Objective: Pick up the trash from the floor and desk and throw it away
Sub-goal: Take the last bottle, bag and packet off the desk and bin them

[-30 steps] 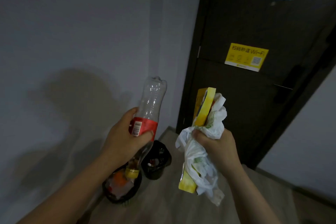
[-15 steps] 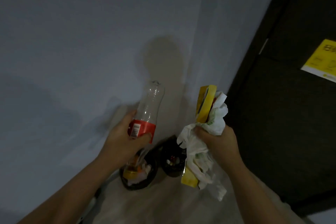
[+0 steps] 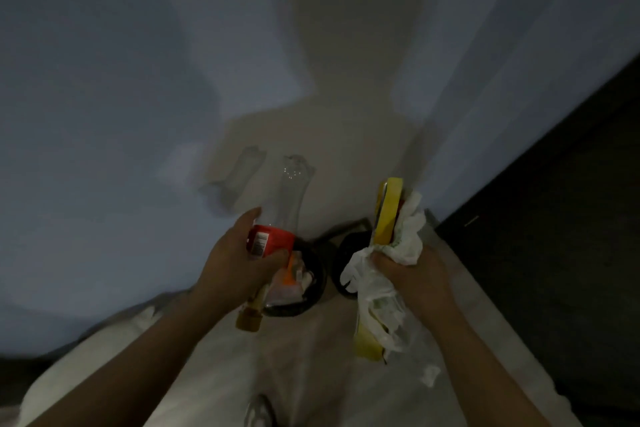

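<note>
Beside the wall, on the floor: two round black bins are standing close together. The left bin point(image 3: 320, 282) is holding an orange item and pale wrappers, and the right bin point(image 3: 349, 246) is sitting partly hidden behind the right-hand load.
Left hand point(image 3: 239, 263): fingers and thumb are wrapping round the bottle point(image 3: 291, 191) at its red label point(image 3: 273, 241), in a firm closed grip.
Bottle: clear plastic, apparently empty. It is being held upside down and tilted, with the yellow cap point(image 3: 247, 321) pointing down near the front rim of the left bin.
Right hand point(image 3: 415, 277): is clenching a crumpled white plastic bag point(image 3: 381, 298) together with a flat yellow pack point(image 3: 388, 211). The pack is standing on edge, and the bundle is hovering in front of the right bin.
Step in hand (judgement): disposal. Both loads are poised at the bins, and neither has been released yet.
Procedure, bottle: centre the cap over the opening before loosening the fingers, then lower it cap-first. A long bottle dropped on a rim is likely to tip out, and this bin is already part full.
Procedure, bundle: release it as one mass directly over an opening. The loose bag tail is hanging low and may catch on the rim.
White scrap point(image 3: 429, 374): is showing below the bundle. I cannot tell whether it is lying on the floor or hanging from the bag.
Writing, red label: is carrying a white panel resembling a barcode. The print is blurred and no brand is readable.
Writing, yellow pack: no legible text.
</note>
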`<state>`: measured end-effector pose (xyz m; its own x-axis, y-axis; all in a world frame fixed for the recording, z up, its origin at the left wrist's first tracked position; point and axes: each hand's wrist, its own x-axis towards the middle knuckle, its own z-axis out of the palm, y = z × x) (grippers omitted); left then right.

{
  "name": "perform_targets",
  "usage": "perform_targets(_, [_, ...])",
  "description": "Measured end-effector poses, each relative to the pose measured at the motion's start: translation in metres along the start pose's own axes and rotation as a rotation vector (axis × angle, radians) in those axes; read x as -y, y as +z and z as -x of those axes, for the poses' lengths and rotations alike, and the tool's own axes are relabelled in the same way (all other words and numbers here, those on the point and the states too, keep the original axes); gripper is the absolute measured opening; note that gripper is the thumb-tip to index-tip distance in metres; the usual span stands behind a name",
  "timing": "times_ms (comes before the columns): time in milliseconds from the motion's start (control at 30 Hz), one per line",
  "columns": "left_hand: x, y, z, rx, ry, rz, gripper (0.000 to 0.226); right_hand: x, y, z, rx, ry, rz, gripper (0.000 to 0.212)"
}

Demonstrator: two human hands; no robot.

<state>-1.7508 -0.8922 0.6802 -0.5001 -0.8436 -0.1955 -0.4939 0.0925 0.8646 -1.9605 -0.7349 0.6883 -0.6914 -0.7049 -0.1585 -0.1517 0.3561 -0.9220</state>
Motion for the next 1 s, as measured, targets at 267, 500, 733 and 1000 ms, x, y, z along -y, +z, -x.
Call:
perform_targets(267, [0.086, 0.033, -0.017, -0.001, -0.214, -0.037, 0.07, -0.071, 0.047, -0.045, 0.145, 0.101, 0.169, 0.013])
perform_targets(500, [0.132, 0.071, -0.021, -0.049, -0.339, -0.076, 0.069, -0.136, 0.073, -0.087, 0.281, 0.111, 0.3, 0.023])
perform_targets(733, [0.173, 0.115, -0.03, -0.097, -0.459, -0.089, 0.074, -0.184, 0.095, -0.124, 0.428, 0.131, 0.308, 0.03])
perform_targets(1000, [0.243, 0.15, -0.06, -0.173, -0.569, -0.063, 0.085, -0.245, 0.151, -0.178, 0.59, 0.062, 0.474, 0.035])
